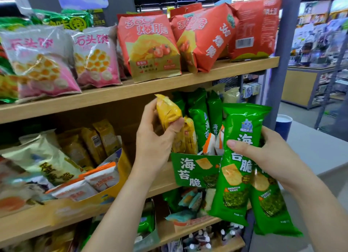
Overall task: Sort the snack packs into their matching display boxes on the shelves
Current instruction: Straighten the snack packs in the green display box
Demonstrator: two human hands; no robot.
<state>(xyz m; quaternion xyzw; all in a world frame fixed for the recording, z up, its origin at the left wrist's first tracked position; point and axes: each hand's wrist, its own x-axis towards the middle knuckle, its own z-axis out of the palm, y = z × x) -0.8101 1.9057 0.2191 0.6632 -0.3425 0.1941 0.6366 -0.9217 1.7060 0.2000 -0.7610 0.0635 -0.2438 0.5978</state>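
Observation:
My left hand [154, 138] grips a yellow snack pack [167, 113], lifted just above the green display box [194, 171] on the middle shelf. That box holds upright green seaweed packs [199, 120], another yellow pack [190, 137] and white-orange packs [210, 144]. My right hand [267, 155] holds two long green seaweed packs [237, 161] in front of the box's right side. A yellow display box [120, 169] to the left holds yellow packs [99, 138] and white-orange packs [101, 176].
The top shelf [150, 89] carries red chip bags [150, 46] and pink biscuit bags [94, 57]. A lower shelf [188, 231] has mixed small packs. A grey upright post [278, 82] ends the shelving on the right, with a blue bin [283, 127] and aisle beyond.

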